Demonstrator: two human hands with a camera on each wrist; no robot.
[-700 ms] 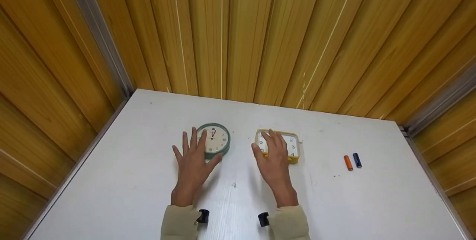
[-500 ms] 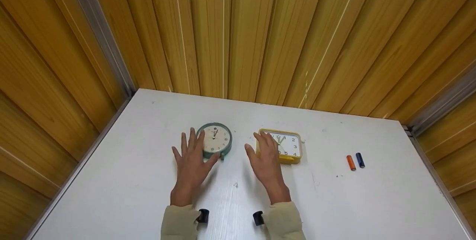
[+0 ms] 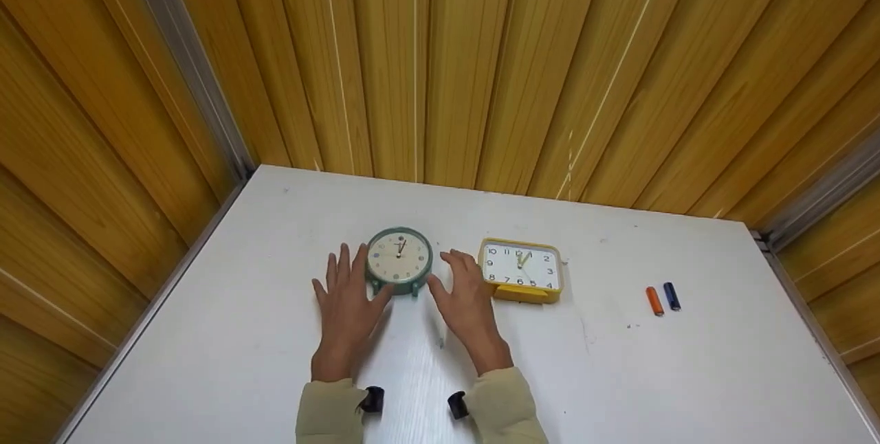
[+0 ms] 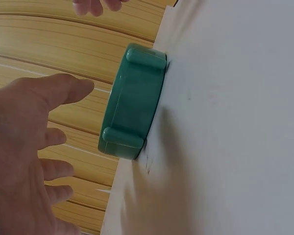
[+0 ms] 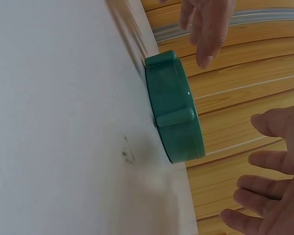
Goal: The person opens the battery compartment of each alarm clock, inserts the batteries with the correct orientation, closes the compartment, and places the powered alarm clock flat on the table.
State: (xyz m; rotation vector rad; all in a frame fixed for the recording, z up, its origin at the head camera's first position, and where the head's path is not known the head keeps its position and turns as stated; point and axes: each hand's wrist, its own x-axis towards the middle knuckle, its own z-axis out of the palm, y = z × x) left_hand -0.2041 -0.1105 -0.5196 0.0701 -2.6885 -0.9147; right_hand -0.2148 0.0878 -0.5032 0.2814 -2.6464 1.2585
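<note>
A round green clock (image 3: 398, 260) with a cream dial lies face up on the white table, its two short feet towards me. My left hand (image 3: 345, 306) hovers at its left side, fingers spread and holding nothing. To the clock's right is my right hand (image 3: 467, 303), fingers apart, between it and a yellow rectangular clock (image 3: 521, 271). Both wrist views show the green clock's side (image 4: 134, 98) with a gap between it and each hand. The yellow clock also lies face up, untouched.
An orange battery (image 3: 654, 301) and a dark blue battery (image 3: 672, 296) lie side by side on the right of the white table (image 3: 687, 375). Wood-patterned panels (image 3: 454, 73) rise behind the table's far edge.
My right hand has moved left, off the yellow clock and towards the green one. My left hand has shifted slightly left, uncovering more of the green dial.
</note>
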